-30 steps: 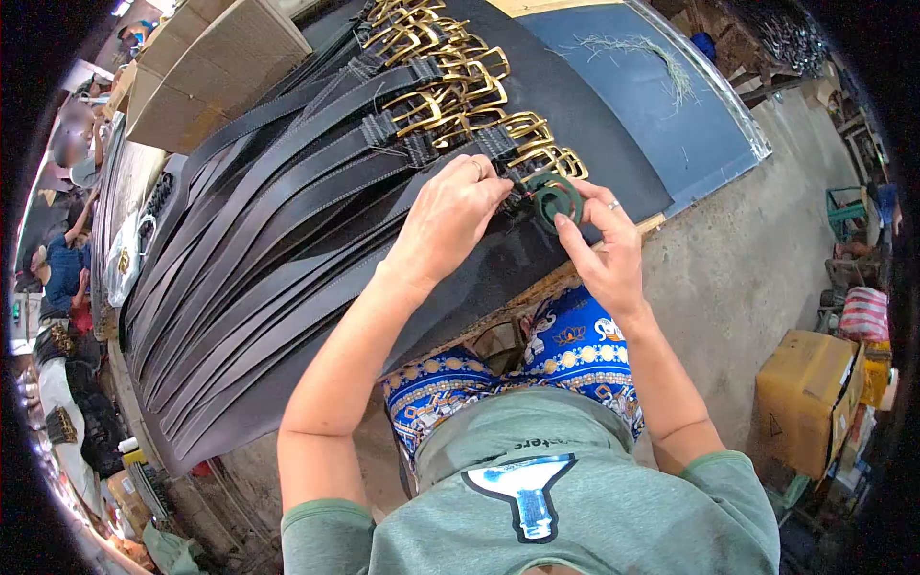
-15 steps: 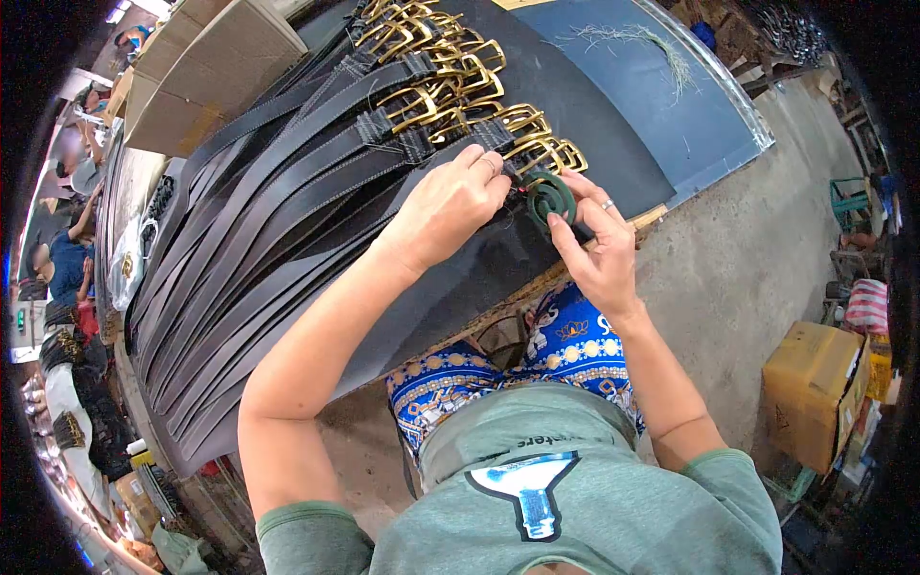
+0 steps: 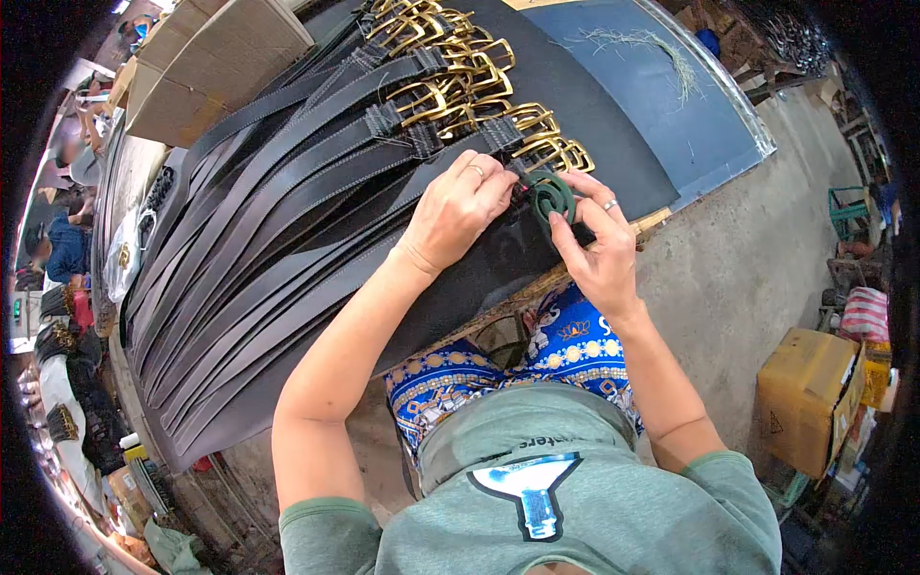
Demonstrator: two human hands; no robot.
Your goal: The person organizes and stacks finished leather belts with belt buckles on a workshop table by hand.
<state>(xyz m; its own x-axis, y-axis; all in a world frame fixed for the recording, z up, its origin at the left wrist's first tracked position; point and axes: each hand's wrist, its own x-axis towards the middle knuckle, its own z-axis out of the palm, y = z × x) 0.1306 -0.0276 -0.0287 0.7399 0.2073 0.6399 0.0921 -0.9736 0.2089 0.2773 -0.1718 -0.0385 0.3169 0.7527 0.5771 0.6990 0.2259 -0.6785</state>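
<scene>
Here, the left hand point(image 3: 458, 213) presses down on the end of a black belt point(image 3: 422, 216), its fingertips bent and pinched against the strap just beside a green ring point(image 3: 554, 196). The right hand point(image 3: 596, 244) pinches that ring between thumb and fingers (a band shows on one finger). The ring sits at the near edge of the table point(image 3: 613, 125), touching the nearest of many brass buckles point(image 3: 460, 86). A cardboard box point(image 3: 810, 402) stands on the floor, well apart.
</scene>
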